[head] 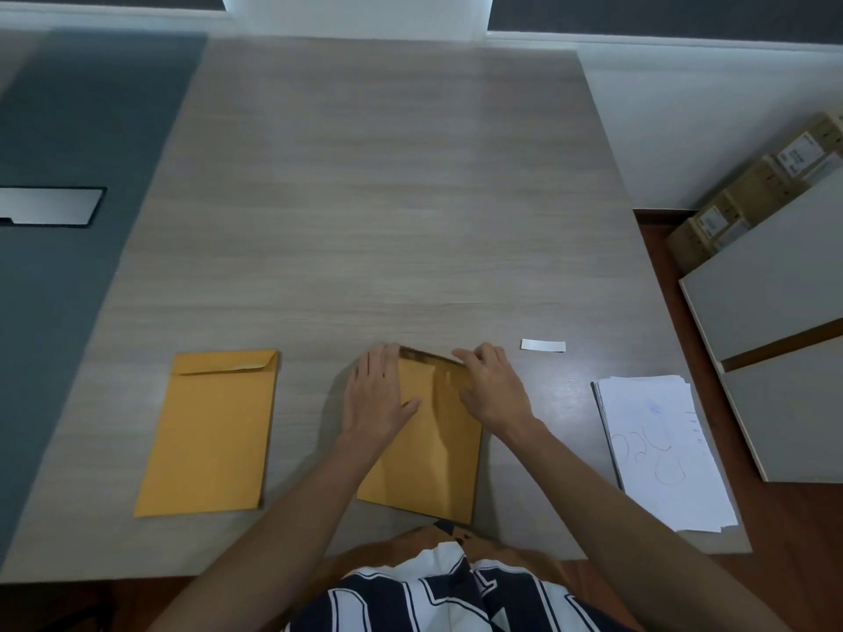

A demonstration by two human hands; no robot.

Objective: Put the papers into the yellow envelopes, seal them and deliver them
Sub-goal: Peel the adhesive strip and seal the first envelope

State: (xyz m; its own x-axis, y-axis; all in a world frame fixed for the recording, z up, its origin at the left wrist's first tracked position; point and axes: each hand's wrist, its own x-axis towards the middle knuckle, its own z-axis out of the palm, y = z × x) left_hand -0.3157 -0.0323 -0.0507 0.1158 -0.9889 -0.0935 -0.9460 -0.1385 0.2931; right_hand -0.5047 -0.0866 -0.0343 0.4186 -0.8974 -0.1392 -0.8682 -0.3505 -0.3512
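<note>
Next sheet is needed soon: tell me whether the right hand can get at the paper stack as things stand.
Probably yes: the paper stack lies uncovered on the table just right of the right hand, with nothing between them.

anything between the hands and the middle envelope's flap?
Nothing visible. Both the left hand and right hand already rest on the middle yellow envelope at its top flap edge. The white strip lies apart, to its right.

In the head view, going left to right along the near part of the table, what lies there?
Flat envelope → left hand → middle envelope under both hands → right hand → small white strip → stack of papers.
</note>
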